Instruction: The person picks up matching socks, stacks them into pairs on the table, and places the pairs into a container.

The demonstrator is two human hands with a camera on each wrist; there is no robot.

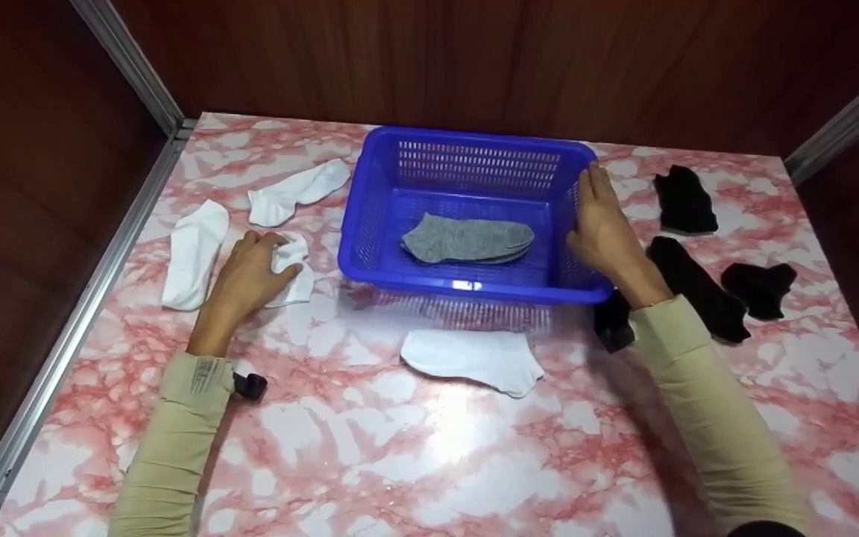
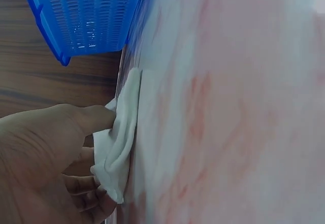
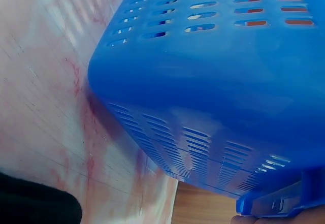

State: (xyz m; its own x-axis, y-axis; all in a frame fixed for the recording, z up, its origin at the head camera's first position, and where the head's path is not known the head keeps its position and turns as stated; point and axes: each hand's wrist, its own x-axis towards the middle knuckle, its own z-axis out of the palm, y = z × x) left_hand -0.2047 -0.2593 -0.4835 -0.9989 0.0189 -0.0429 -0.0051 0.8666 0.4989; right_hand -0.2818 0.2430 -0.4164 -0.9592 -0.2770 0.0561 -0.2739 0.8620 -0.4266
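My left hand (image 1: 247, 274) pinches a crumpled white sock (image 1: 294, 262) on the left side of the table. In the left wrist view the thumb lies on the near face of this sock (image 2: 118, 148), with the fingers behind it. My right hand (image 1: 602, 222) grips the right rim of a blue plastic basket (image 1: 467, 286); only its fingertips (image 3: 274, 220) show at the rim in the right wrist view. Inside the basket lie grey ankle socks (image 1: 467, 240), stacked flat together.
Two white socks, one upright (image 1: 194, 255) and one slanted (image 1: 299, 192), lie near my left hand. Another white sock (image 1: 472, 361) lies before the basket. Several black socks (image 1: 698, 289) spread to the right, one partly under my right forearm. Wooden panels (image 1: 474, 67) rise behind the table.
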